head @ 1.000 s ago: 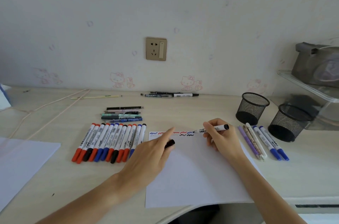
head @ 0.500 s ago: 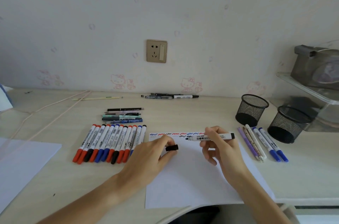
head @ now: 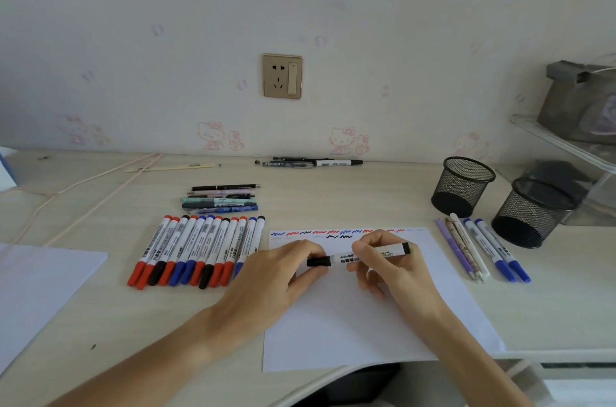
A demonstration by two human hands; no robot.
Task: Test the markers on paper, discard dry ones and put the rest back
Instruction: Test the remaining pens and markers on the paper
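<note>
Marker: a black-capped whiteboard marker (head: 366,255) lies level between both hands above the test sheet; its long axis runs left to right, cap end toward the left hand, black tail end to the right
Cap: the black cap (head: 318,262) sits at the marker's left end, at or on the tip; whether it is fully seated cannot be told
Right hand: the right hand (head: 388,265) grasps the barrel near its middle, fingers curled round it
Left hand: the left hand (head: 283,276) pinches the cap between thumb and fingers; it is the nearer hand to the cap end
Key relation: cap and barrel share one line, so capping, by my judgement, needs only a straight push along that axis, left hand toward right
Paper: the white sheet (head: 366,323) under the hands carries a row of red, blue and black squiggles (head: 333,233) along its far edge
Tested row: capped red, blue and black markers (head: 196,250) lie side by side just left of the sheet
Right group: a few pens and blue-capped markers (head: 483,250) lie right of the sheet, near two black mesh cups (head: 461,186)
Step judged: closing this marker before setting it aside
</note>
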